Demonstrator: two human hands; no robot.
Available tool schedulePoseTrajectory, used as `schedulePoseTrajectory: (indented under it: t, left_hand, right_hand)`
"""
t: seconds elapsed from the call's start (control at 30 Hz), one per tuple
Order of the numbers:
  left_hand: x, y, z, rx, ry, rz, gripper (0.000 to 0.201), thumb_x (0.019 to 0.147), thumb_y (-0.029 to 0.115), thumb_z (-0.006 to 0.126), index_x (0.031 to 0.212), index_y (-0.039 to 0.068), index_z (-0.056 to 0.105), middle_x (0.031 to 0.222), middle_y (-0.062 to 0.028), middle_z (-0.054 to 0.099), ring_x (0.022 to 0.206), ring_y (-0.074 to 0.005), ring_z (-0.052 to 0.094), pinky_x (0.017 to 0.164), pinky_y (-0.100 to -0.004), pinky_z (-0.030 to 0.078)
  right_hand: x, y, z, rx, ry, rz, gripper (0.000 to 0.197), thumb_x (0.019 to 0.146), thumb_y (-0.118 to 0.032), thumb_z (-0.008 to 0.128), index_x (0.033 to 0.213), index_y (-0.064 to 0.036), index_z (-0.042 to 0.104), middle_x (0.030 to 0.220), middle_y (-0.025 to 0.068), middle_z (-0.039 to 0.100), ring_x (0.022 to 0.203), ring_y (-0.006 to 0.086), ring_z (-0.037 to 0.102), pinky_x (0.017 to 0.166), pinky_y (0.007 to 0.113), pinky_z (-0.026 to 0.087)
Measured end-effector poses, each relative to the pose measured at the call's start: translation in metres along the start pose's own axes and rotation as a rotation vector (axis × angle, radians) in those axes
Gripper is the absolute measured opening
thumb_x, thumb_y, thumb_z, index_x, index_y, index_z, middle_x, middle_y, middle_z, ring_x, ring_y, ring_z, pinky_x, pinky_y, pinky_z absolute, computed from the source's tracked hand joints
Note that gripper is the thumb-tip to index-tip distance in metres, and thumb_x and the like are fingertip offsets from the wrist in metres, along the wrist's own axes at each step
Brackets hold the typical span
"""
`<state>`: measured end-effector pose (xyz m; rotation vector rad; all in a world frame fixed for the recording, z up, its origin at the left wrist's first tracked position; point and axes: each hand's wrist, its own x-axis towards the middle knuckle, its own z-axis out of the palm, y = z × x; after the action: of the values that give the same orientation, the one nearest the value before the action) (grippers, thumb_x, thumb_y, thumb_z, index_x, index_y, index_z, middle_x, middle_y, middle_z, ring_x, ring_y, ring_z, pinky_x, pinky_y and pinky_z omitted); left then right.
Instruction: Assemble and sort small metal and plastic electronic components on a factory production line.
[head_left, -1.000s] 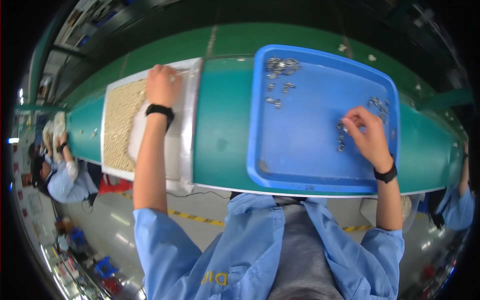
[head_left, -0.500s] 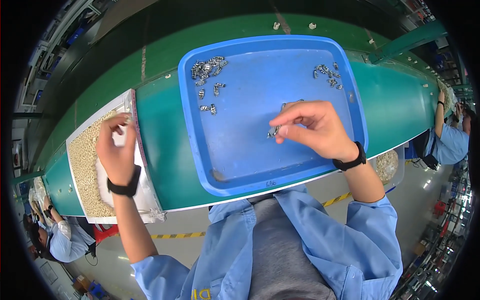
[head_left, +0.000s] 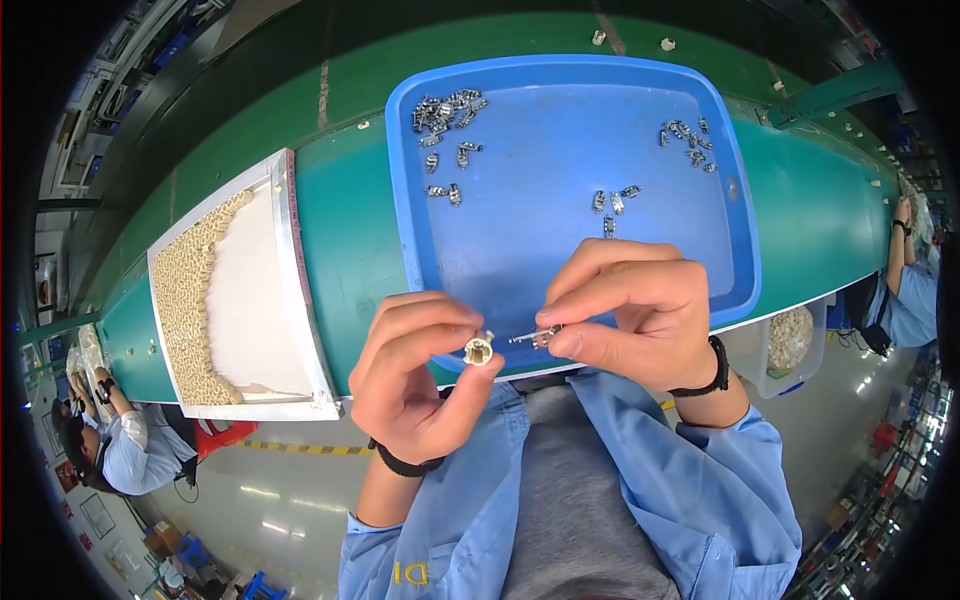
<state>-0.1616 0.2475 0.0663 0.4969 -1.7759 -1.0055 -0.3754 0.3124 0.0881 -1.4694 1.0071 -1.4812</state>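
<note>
Close together over the near edge of the blue tray, my two hands each pinch a small part. My left hand is closed on a cream-coloured round plastic piece, its hollow end facing up toward the view. Between the thumb and fingers of my right hand is a small silvery metal clip, its thin end pointing at the cream piece. A narrow gap separates the two parts. Beyond the right hand, several similar metal clips lie loose in the tray.
More metal clips sit in the tray's far left and far right corners. A white shallow box at left holds many cream pieces. A clear tub stands below the green bench at right. Co-workers sit at both sides.
My left hand has come right from the white box to the tray's near edge with a cream piece. My right hand has drawn nearer, holding a metal clip. The view has shifted slightly.
</note>
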Motion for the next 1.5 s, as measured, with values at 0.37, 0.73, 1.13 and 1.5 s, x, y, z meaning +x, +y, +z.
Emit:
schedulePoseTrajectory:
  t: [0.37,0.73,1.13,1.5]
  left_hand:
    - [0.002,0.005,0.009,0.12,-0.012,0.121,0.035,0.072,-0.008,0.083,0.102,-0.002,0.066,0.099,-0.019,0.072,0.085,-0.0306,0.071,0.069,-0.0354,0.058]
    - [-0.001,0.004,0.012,0.103,-0.023,0.123,0.035,0.071,-0.004,0.085,0.101,-0.002,0.066,0.099,-0.0184,0.071,0.085,-0.0314,0.071,0.068,-0.0361,0.059]
    - [-0.001,0.007,0.015,0.147,-0.038,0.166,0.032,0.07,-0.005,0.084,0.097,-0.003,0.067,0.096,-0.018,0.072,0.082,-0.0311,0.072,0.066,-0.0353,0.059]
    - [-0.002,0.006,0.019,0.228,-0.027,0.217,0.029,0.069,-0.005,0.084,0.094,-0.003,0.068,0.095,-0.0172,0.073,0.082,-0.031,0.071,0.066,-0.0347,0.059]
  right_hand:
    - [-0.004,-0.002,0.011,-0.369,0.109,-0.223,0.012,0.085,-0.008,0.081,0.09,0.0,0.073,0.085,0.0132,0.072,0.066,0.0235,0.071,0.053,0.029,0.054]
    - [-0.008,-0.006,0.009,-0.539,-0.002,-0.269,0.019,0.09,-0.014,0.079,0.09,0.0002,0.067,0.083,0.0121,0.071,0.081,0.0318,0.079,0.057,0.034,0.06]
    - [-0.01,-0.014,0.008,-0.614,-0.046,-0.258,0.02,0.08,-0.011,0.084,0.085,0.0004,0.069,0.084,0.0114,0.07,0.07,0.0259,0.074,0.053,0.032,0.057]
    - [-0.013,-0.011,0.013,-0.656,0.001,-0.272,0.022,0.075,-0.012,0.085,0.084,0.0005,0.07,0.083,0.0108,0.07,0.064,0.0228,0.07,0.054,0.031,0.056]
